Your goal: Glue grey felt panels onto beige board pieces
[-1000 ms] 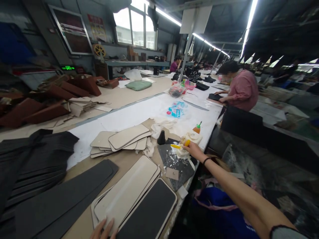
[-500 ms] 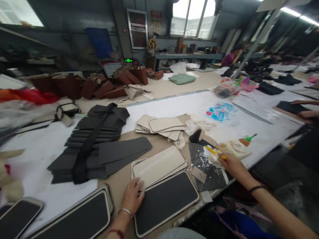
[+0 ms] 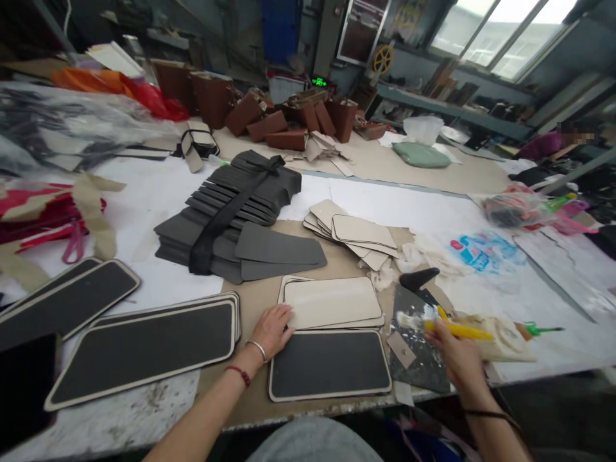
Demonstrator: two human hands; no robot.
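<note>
My left hand (image 3: 272, 330) rests with its fingers apart on the left end of a cream panel stack (image 3: 332, 303). Just below that stack lies a dark panel with a pale rim (image 3: 331, 367). In my right hand (image 3: 452, 346) is a yellow-handled brush (image 3: 459, 330), its bristles pointing left over a dark board (image 3: 418, 359) smeared with white paste. A small beige square (image 3: 401, 349) lies on the board. Beyond are a black curved piece (image 3: 419, 279) and a pile of smaller cream pieces (image 3: 363, 232).
Dark grey pieces bound by a black strap (image 3: 231, 215) lie left of centre. More rimmed dark panels (image 3: 154, 346) are at the left. Brown boxes (image 3: 264, 122) stand at the back. A green-nozzled bottle (image 3: 527, 330) lies right of my right hand.
The view has turned left and down. My right hand has lifted the yellow-handled brush into clearer sight, its bristles now over the board. My left hand stays at the cream stack.
</note>
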